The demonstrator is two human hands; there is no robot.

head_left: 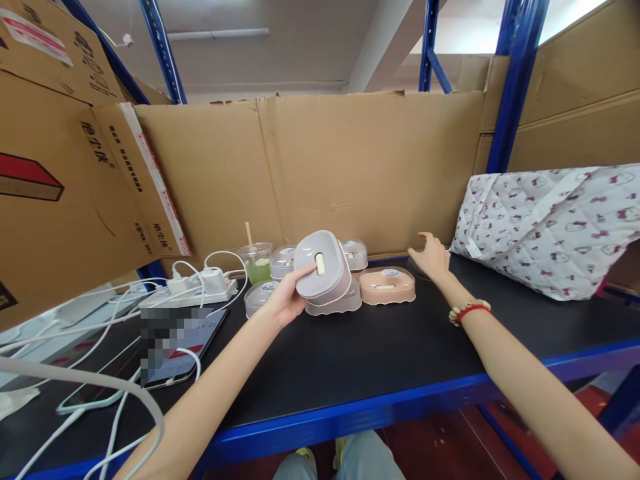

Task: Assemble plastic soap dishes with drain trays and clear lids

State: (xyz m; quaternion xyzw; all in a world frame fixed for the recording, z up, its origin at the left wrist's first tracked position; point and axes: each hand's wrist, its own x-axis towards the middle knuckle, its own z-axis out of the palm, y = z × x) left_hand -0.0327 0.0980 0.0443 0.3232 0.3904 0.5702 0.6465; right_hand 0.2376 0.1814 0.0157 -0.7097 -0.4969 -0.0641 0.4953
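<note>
My left hand (pixel 290 293) grips a lilac-grey rounded box (pixel 334 270) with a white piece in the middle of its lid, held tilted above the table. Behind and below it stand similar boxes under clear covers: a lilac one (pixel 347 301) partly hidden by the held box, another at the left (pixel 257 300), and two at the back (pixel 356 255). A peach box (pixel 387 288) with a round sticker sits to the right. Farther right, my right hand (pixel 434 259) is open, fingers apart, over a clear round-edged piece (pixel 416 269) that it partly covers.
A cup with green drink (pixel 259 267) and a straw stands back left. White cables, a power strip (pixel 187 297) and a phone or tablet (pixel 195 353) lie at left. A patterned quilted bag (pixel 545 227) sits at right. Cardboard (pixel 370 167) walls the back.
</note>
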